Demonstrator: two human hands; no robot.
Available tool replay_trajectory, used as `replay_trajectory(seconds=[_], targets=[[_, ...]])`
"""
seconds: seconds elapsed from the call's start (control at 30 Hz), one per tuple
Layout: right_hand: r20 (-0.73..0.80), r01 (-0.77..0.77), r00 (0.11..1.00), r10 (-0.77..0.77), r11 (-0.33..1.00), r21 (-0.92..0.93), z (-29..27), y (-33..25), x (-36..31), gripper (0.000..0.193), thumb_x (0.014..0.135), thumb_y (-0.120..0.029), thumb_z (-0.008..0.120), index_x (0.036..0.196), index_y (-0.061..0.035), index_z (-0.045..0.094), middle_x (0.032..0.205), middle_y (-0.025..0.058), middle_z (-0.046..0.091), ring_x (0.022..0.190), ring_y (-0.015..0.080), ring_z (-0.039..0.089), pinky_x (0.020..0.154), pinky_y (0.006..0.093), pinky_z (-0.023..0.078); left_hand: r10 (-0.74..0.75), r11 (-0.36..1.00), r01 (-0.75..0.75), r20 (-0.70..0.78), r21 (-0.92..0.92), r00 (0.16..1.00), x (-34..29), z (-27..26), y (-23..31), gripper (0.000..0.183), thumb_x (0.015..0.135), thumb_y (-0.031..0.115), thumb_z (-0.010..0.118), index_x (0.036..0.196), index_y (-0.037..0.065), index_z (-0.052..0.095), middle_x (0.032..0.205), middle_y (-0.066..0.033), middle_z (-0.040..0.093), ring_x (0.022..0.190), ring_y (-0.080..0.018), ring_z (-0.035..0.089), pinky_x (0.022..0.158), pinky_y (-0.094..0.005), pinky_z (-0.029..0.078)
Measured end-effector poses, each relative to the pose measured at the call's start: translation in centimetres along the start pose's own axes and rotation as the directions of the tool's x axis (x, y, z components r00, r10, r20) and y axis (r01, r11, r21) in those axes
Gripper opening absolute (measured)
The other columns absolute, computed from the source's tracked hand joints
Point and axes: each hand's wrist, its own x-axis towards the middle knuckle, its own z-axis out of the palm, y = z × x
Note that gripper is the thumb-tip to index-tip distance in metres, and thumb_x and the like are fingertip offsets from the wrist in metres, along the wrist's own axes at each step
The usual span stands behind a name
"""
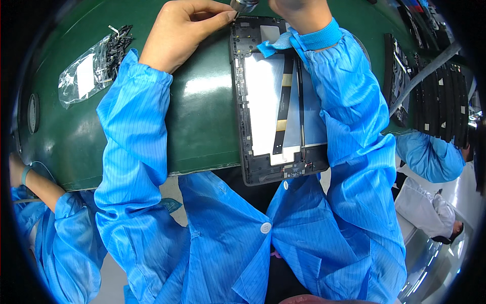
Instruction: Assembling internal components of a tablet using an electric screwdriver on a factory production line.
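Note:
An opened tablet back frame [243, 101], black-edged with a shiny silver inner plate and a black-and-gold flat cable [283, 101], lies on the green work surface [202, 116] and overhangs its near edge. My left hand [179, 30] rests at the frame's far left corner, fingers pinched together against the edge. My right hand [293, 10] is at the frame's far end, mostly cut off by the picture's top edge, closed around a metal tool [244, 5]. Both arms wear blue striped sleeves; a blue wrist strap [309, 39] circles the right wrist.
A clear plastic bag with small black parts [96, 63] lies at the far left of the green surface. Racks of black frames [435, 96] stand at the right. Other people in blue sleeves are at the lower left [45, 223] and at the right [430, 157].

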Motion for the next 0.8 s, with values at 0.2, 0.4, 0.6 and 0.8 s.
replay_trajectory(seconds=[0.2,0.4,0.6,0.8], targets=[[-0.020,-0.024,1.000,0.023,0.999,-0.048,0.5,0.4,-0.4,0.021,0.090,-0.012,0.060,0.093,0.0070,0.066,0.079,0.0131,0.068,0.047,0.0128,0.056,0.040,0.0271,0.044,-0.021,1.000,0.021,0.017,-0.003,1.000,0.0,-0.4,0.0,0.021,0.092,0.010,0.069,0.104,-0.007,0.071,0.096,-0.0049,0.069,0.090,-0.0134,0.064,0.084,-0.0254,0.049],[-0.023,-0.045,0.999,0.044,0.999,-0.028,0.5,0.2,-0.5,0.020,0.090,-0.012,0.060,0.092,0.0070,0.066,0.078,0.0130,0.068,0.046,0.0129,0.056,0.040,0.0272,0.044,0.044,0.989,-0.050,0.044,0.140,0.998,0.1,-0.7,0.1,0.022,0.093,0.012,0.068,0.104,-0.006,0.071,0.096,-0.0057,0.068,0.090,-0.0139,0.064,0.084,-0.0265,0.048],[-0.023,-0.027,0.999,0.027,0.999,-0.022,0.5,0.6,-0.6,0.020,0.090,-0.012,0.061,0.093,0.0071,0.066,0.078,0.0132,0.067,0.046,0.0130,0.056,0.039,0.0272,0.044,0.022,0.995,-0.024,0.016,0.101,1.000,-0.3,-0.5,0.3,0.023,0.094,0.014,0.069,0.105,-0.006,0.072,0.096,-0.0055,0.068,0.091,-0.0143,0.064,0.085,-0.0263,0.048],[0.011,0.031,0.999,-0.031,1.000,-0.003,-0.5,0.9,-0.5,0.020,0.091,-0.012,0.061,0.092,0.0068,0.067,0.078,0.0131,0.067,0.046,0.0127,0.057,0.039,0.0272,0.044,0.030,0.997,-0.032,0.030,0.064,0.999,0.3,-0.2,0.5,0.024,0.094,0.015,0.070,0.105,-0.006,0.072,0.098,-0.0053,0.069,0.092,-0.0139,0.064,0.086,-0.0261,0.048]])
